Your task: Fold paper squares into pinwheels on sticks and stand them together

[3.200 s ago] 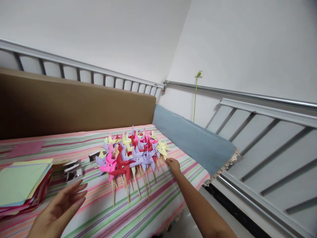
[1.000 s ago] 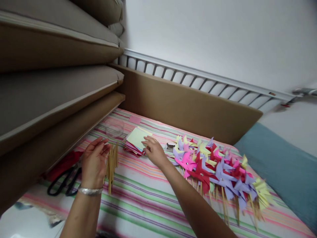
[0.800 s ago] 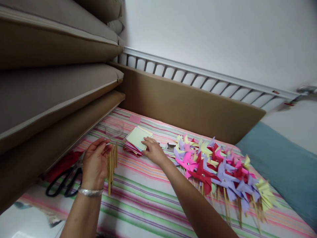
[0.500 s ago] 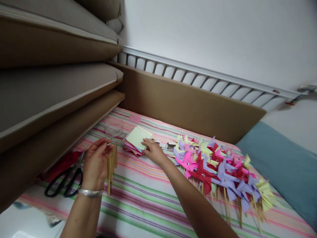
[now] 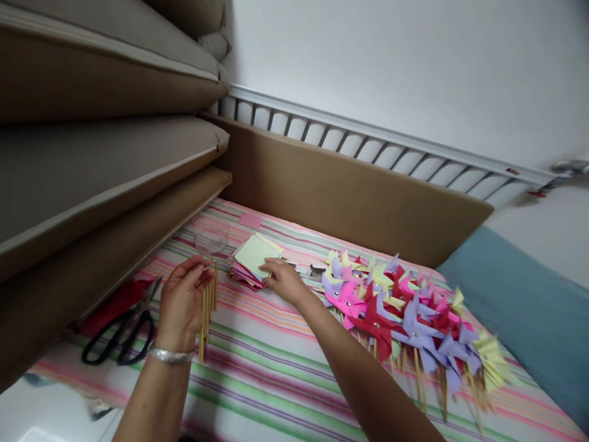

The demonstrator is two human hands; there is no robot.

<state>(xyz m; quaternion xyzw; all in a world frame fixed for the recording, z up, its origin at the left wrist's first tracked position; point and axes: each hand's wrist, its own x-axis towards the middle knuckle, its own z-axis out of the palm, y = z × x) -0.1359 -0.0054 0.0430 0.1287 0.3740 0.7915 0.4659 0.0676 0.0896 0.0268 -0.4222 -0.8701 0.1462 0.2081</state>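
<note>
My left hand (image 5: 184, 298), a silver bangle at its wrist, hovers beside a bundle of thin wooden sticks (image 5: 208, 310) on the striped cloth. Its thumb and fingertips are pinched together; whatever they hold is too small to make out. My right hand (image 5: 284, 279) is at the near right edge of a stack of coloured paper squares, its fingers closing on the top pale yellow paper square (image 5: 257, 250). Many finished paper pinwheels (image 5: 377, 325) on sticks, in red, pink, lilac and yellow, lie in a pile to the right of that hand.
Black-handled scissors (image 5: 122, 331) and a red item (image 5: 113, 307) lie at the left by stacked cushions (image 5: 110, 162). A clear round container (image 5: 210, 236) and a pink paper square (image 5: 250, 220) are farther back. A brown board (image 5: 340, 184) stands before a radiator; a teal cushion (image 5: 519, 301) borders the right.
My left hand has shifted slightly right, with its fingertips drawn closer together. My right hand stays at the paper stack, moved very slightly left.
</note>
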